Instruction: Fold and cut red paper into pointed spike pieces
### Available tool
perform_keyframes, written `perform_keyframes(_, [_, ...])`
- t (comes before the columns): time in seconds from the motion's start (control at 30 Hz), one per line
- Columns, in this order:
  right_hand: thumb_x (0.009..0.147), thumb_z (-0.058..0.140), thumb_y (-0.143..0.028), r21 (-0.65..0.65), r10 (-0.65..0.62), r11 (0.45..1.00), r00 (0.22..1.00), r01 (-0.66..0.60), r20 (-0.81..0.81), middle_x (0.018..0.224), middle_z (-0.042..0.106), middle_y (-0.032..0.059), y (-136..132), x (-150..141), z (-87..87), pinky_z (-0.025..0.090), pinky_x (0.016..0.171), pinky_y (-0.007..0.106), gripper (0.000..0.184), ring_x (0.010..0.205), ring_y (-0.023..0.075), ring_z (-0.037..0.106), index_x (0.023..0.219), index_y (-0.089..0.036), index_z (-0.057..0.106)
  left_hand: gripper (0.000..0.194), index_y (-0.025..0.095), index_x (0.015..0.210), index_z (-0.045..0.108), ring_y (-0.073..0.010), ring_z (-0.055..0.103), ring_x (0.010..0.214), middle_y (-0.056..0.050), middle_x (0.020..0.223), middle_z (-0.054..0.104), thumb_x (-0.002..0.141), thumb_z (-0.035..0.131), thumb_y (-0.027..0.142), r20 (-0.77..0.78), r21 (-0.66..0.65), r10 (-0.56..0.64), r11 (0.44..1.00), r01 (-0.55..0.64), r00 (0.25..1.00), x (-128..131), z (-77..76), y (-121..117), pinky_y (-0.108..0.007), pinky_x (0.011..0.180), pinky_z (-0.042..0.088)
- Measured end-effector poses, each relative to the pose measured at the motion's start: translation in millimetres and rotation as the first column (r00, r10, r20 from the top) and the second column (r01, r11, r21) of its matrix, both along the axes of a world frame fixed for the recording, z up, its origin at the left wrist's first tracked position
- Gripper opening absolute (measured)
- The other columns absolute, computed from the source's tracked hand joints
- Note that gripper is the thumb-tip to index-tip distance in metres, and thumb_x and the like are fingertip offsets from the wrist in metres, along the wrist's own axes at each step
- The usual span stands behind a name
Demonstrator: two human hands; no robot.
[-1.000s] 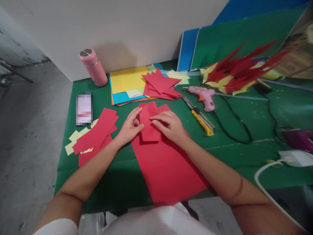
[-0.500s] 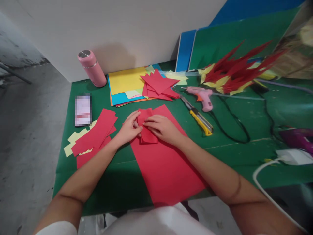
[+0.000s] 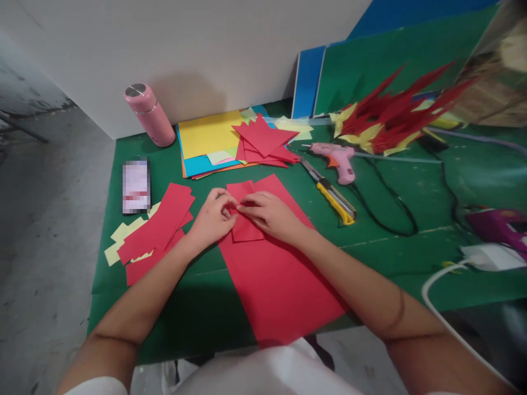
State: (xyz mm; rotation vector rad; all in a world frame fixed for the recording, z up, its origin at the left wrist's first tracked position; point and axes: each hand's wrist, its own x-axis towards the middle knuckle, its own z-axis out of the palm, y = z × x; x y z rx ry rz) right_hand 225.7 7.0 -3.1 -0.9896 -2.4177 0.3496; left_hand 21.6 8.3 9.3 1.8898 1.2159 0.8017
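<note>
A small piece of red paper (image 3: 247, 230) lies over the upper end of a large red sheet (image 3: 284, 285). My left hand (image 3: 216, 215) is closed at its left side, thumb and fingers pinching the paper. From the right, my right hand (image 3: 269, 213) is closed on the same piece, its fingertips meeting those of the left. The exact fold between the fingertips is hidden. Left of my hands lie stacked red paper strips (image 3: 158, 225) and pale yellow paper pieces (image 3: 119, 233).
Behind my hands are red paper triangles (image 3: 265, 137) on coloured sheets (image 3: 209, 134). A pink glue gun (image 3: 340, 159) and a yellow utility knife (image 3: 335, 203) lie to the right. A pink bottle (image 3: 150, 115) and a phone (image 3: 136, 186) stand and lie left; a paper flame (image 3: 391, 120) sits back right.
My fingertips have drawn together at the middle of the small red piece, and its lower part lies flatter. The whole view has shifted slightly.
</note>
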Motion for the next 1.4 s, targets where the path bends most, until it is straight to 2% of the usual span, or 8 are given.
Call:
perform_keyframes(0.07, [0.102,0.041,-0.026,0.008,0.001,1.000,1.000,-0.001,0.013,0.109,0.069,0.0128,-0.2,0.0,0.9,0.050,0.087,0.043,0.036,0.098,0.0250,0.061,0.120,-0.021,0.071,0.010,0.016,0.082,0.065,-0.0025,0.054,0.054,-0.004,0.103,0.060,0.077,0.062,0.008,-0.062,0.066,-0.025,0.997,0.029,0.998,0.6,1.1,-0.3,-0.021,0.058,0.056])
perform_keyframes(0.17, [0.101,0.043,-0.026,0.005,0.002,1.000,1.000,-0.002,0.004,0.110,0.069,0.0127,-0.1,0.0,1.4,0.051,0.087,0.044,0.034,0.099,0.0254,0.061,0.115,-0.021,0.073,0.013,0.017,0.089,0.069,-0.0074,0.058,0.058,-0.006,0.102,0.067,0.080,0.062,0.010,-0.150,0.145,-0.020,0.988,0.042,0.989,1.0,1.9,-2.2,-0.027,0.067,0.059])
perform_keyframes(0.27, [0.100,0.043,-0.025,-0.002,-0.002,1.000,1.000,0.002,-0.023,0.113,0.070,0.0123,-0.5,-0.6,2.0,0.052,0.089,0.045,0.032,0.102,0.0256,0.063,0.109,-0.021,0.074,0.024,0.018,0.104,0.071,-0.0174,0.069,0.084,-0.010,0.114,0.070,0.084,0.059,0.012,-0.233,0.176,-0.033,0.982,0.075,0.972,1.2,1.3,-4.6,-0.035,0.084,0.060])
perform_keyframes(0.4, [0.097,0.047,-0.021,-0.022,-0.016,1.000,0.999,0.015,-0.039,0.114,0.071,0.0121,-1.6,-0.6,2.9,0.052,0.092,0.047,0.029,0.105,0.0261,0.064,0.111,-0.021,0.072,0.029,0.018,0.113,0.070,-0.0234,0.066,0.114,-0.010,0.125,0.069,0.088,0.056,0.013,-0.282,0.193,-0.052,0.975,0.110,0.958,1.2,-1.6,-5.8,-0.042,0.101,0.055])
perform_keyframes(0.77, [0.094,0.057,-0.026,0.020,-0.188,0.982,0.981,0.189,-0.049,0.111,0.075,0.0087,17.5,18.7,-6.4,0.053,0.089,0.046,0.021,0.105,0.0266,0.068,0.104,-0.024,0.075,0.028,0.012,0.113,0.069,-0.0255,0.066,0.117,-0.014,0.126,0.068,0.090,0.053,0.014,-0.310,0.208,-0.070,0.968,0.140,0.948,1.9,-3.7,-5.4,-0.045,0.104,0.053])
perform_keyframes(1.0, [0.095,0.056,-0.027,0.130,-0.137,0.981,0.989,0.143,-0.053,0.114,0.075,0.0087,12.8,16.1,-3.4,0.051,0.094,0.047,0.022,0.111,0.0273,0.066,0.103,-0.021,0.076,0.024,0.014,0.108,0.071,-0.0244,0.067,0.115,-0.013,0.125,0.069,0.090,0.056,0.015,-0.259,0.200,-0.050,0.974,0.104,0.965,1.3,-5.6,-6.2,-0.042,0.099,0.057])
perform_keyframes(1.17, [0.097,0.052,-0.028,0.063,-0.030,0.998,1.000,0.030,0.004,0.124,0.071,0.0097,5.6,9.6,-0.5,0.050,0.102,0.047,0.028,0.117,0.0258,0.064,0.115,-0.019,0.072,0.025,0.012,0.110,0.071,-0.0239,0.069,0.112,-0.013,0.123,0.070,0.089,0.056,0.013,-0.294,0.245,-0.039,0.963,0.114,0.955,2.3,-4.4,-6.9,-0.040,0.099,0.057])
perform_keyframes(1.4, [0.099,0.049,-0.025,0.001,-0.033,0.999,0.999,0.033,0.027,0.130,0.067,0.0103,2.1,9.1,-0.5,0.050,0.107,0.045,0.031,0.125,0.0241,0.060,0.121,-0.018,0.070,0.027,0.010,0.111,0.071,-0.0230,0.070,0.112,-0.014,0.122,0.070,0.091,0.053,0.011,-0.306,0.287,-0.041,0.949,0.133,0.951,2.7,-4.1,-7.6,-0.039,0.100,0.057])
